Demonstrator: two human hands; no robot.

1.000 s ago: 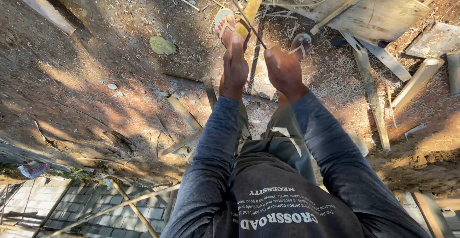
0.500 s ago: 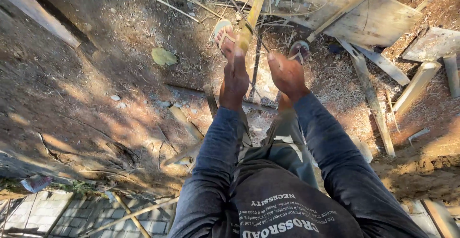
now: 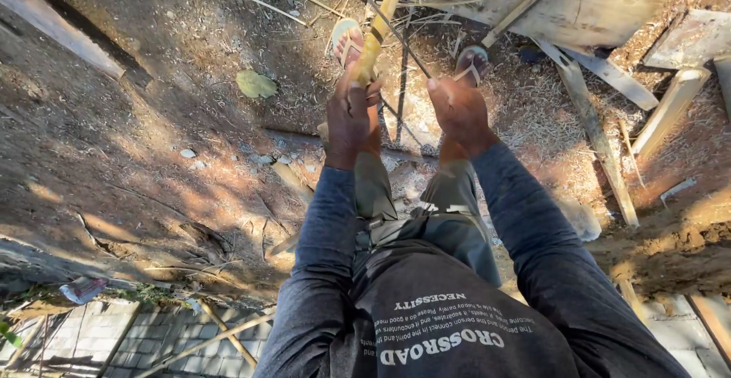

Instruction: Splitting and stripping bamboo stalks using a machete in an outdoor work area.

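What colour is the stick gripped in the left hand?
Yellowish-tan, a split bamboo-like stick with one dark band, gripped in the left hand; head view.

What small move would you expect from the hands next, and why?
Probably the right hand pulls the thin strip further away from the bamboo stick. The left hand grips the stick upright, and the strip, pinched in the right hand, crosses the stick higher up, seemingly still attached there.
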